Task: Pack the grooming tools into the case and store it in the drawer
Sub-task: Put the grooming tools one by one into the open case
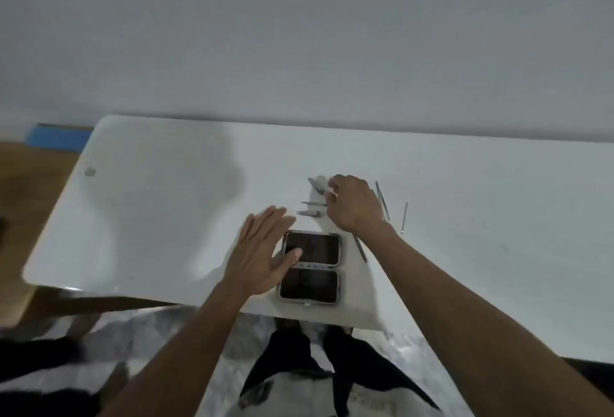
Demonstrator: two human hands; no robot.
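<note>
An open case (310, 268) with two dark halves lies flat near the white table's front edge. My left hand (262, 250) is spread open, its thumb resting on the case's upper half. Just beyond the case lie small metal grooming tools: a nail clipper (309, 213), a thin pointed tool (312, 203) and another clipper (315, 186). My right hand (354, 205) is curled over these, fingertips pinching at the tools; what it grips is hidden. A long file (382, 200), a thin pick (404, 217) and a slim tool (360, 248) lie by my right wrist.
The white table (166, 210) stands against a pale wall (299, 34). Wooden floor and a blue object (54, 139) show at the far left. Below the table's front edge are my legs and a patterned floor (159, 333). No drawer is in view.
</note>
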